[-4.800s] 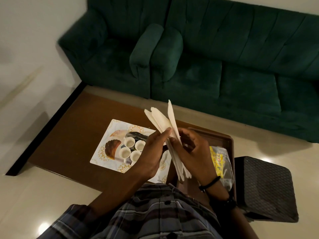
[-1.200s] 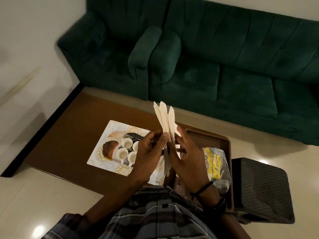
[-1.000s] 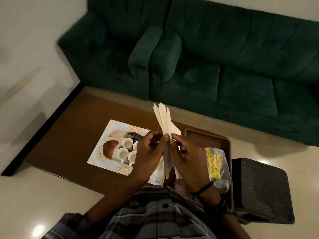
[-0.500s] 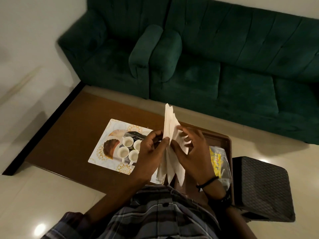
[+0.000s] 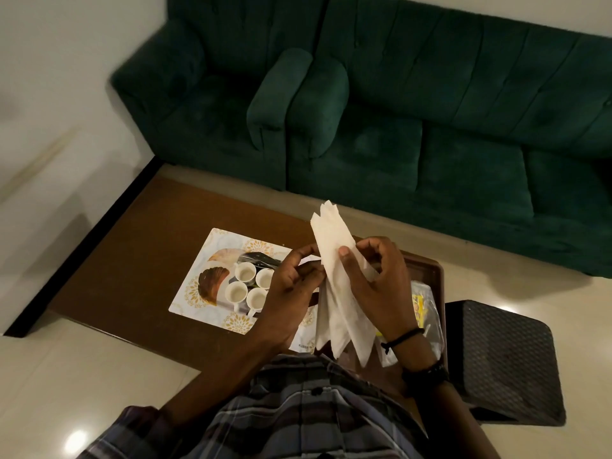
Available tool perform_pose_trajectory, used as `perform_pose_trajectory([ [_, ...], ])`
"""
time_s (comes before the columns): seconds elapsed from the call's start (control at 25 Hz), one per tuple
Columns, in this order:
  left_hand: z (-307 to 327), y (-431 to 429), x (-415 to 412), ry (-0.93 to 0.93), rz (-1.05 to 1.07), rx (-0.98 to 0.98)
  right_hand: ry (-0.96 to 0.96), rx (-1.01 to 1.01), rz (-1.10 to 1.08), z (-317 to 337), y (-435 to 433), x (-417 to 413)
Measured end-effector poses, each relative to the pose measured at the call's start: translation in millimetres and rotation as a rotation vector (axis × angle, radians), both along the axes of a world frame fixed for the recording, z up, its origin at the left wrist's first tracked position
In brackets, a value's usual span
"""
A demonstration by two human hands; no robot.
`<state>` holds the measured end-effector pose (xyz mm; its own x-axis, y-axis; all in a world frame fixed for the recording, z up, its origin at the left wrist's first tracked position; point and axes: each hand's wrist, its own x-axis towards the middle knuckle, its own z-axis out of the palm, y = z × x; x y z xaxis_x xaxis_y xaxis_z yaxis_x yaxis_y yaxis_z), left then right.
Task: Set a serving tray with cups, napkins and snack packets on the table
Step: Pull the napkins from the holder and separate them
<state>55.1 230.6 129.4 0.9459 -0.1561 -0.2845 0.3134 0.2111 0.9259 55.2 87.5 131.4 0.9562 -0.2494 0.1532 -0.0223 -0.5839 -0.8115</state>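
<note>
Both hands hold a bundle of folded white napkins (image 5: 334, 260) upright over the table. My left hand (image 5: 291, 293) pinches the bundle from the left, and my right hand (image 5: 381, 286) grips it from the right with its thumb on the front. Several small white cups (image 5: 245, 288) stand on a patterned serving tray (image 5: 195, 293) to the left of my hands. A clear snack packet with yellow print (image 5: 422, 303) lies in a brown tray (image 5: 430, 270) on the right, partly hidden by my right hand.
The brown wooden table (image 5: 142, 253) has a dark edge on its left. A green sofa (image 5: 397, 111) stands beyond it. A black textured stool (image 5: 503, 359) sits at the right. Pale tiled floor surrounds the table.
The fanned, separate napkins have been gathered into one closer bundle. My right thumb now presses on the front of the bundle.
</note>
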Motion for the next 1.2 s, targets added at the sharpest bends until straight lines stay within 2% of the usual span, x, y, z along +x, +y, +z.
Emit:
perform_pose_trajectory([
  [0.2,0,0,-1,0.059,-0.039,-0.101,-0.034,-0.113,0.034,1,2,-3],
  [0.32,1,0,-1,0.11,-0.061,-0.125,-0.062,-0.097,0.051,1,3,-4],
  [0.72,0,-3,-4,0.018,-0.018,0.025,-0.114,-0.017,-0.169,7,6,0],
  [0.92,0,-6,-4,0.121,0.04,-0.102,-0.086,-0.085,-0.135,4,12,-2],
  [1.0,0,-6,-3,0.177,0.063,-0.147,-0.073,-0.176,-0.162,2,12,-3],
  [1.12,0,-6,-2,0.148,0.035,-0.094,-0.117,-0.398,-0.203,3,11,-4],
  [1.2,0,-6,-3,0.108,0.018,-0.064,-0.145,-0.379,-0.095,3,13,-5],
])
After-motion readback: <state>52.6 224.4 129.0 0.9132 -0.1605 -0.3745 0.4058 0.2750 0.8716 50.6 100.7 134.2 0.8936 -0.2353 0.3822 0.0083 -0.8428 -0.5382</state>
